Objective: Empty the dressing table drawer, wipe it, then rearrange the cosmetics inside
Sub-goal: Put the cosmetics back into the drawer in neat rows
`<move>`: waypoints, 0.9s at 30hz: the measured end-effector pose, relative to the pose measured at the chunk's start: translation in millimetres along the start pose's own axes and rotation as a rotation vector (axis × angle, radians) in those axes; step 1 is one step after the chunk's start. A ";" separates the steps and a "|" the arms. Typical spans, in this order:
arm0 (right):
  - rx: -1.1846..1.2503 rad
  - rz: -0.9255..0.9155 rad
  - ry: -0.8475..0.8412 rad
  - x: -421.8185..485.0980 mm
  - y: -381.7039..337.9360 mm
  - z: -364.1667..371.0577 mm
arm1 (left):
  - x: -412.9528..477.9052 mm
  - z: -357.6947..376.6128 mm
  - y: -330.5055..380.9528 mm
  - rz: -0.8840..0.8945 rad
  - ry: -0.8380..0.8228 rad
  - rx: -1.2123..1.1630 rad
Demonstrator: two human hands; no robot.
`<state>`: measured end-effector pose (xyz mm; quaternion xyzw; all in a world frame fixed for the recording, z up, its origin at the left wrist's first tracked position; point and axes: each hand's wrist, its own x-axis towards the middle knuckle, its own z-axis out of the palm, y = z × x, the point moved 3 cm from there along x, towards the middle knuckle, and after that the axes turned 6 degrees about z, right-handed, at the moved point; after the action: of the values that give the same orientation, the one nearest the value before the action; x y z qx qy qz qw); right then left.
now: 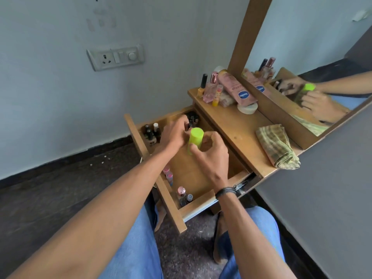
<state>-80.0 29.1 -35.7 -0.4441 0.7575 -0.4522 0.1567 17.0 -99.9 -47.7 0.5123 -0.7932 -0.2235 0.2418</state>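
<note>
Wooden dressing table (237, 129), its drawer (193, 174) pulled open, folded checked cloth (277, 146) on the tabletop, right hand (211, 158) gripping a lime-green bottle (195, 137) over the drawer, left hand (173, 133) among dark bottles (193, 118) at its far corner, grip unclear

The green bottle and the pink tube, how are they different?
The green bottle is bright lime, held upright over the drawer by the right hand; the pink tube is pale pink with a blue label, leaning untouched on the tabletop. Both are cosmetics containers.
</note>
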 end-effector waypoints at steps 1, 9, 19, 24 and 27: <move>-0.070 0.036 0.002 -2.0 5.1 4.6 | 1.9 2.7 0.1 -0.009 -0.003 0.010; -0.413 0.149 -0.017 16.0 30.5 8.1 | 17.4 29.2 -7.1 -0.047 -0.081 -0.003; -0.491 0.197 0.043 22.3 37.6 13.0 | 28.9 45.9 -1.6 0.029 -0.101 -0.049; -0.558 0.218 0.062 24.0 39.2 13.5 | 27.8 53.3 -5.2 -0.007 -0.134 -0.059; -0.575 0.227 0.054 25.1 39.5 13.7 | 27.0 55.4 -5.1 -0.014 -0.155 -0.090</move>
<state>-106.2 9.0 -71.6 -0.3707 0.9030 -0.2105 0.0542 -23.1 -120.7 -90.0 0.4878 -0.7950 -0.2995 0.2008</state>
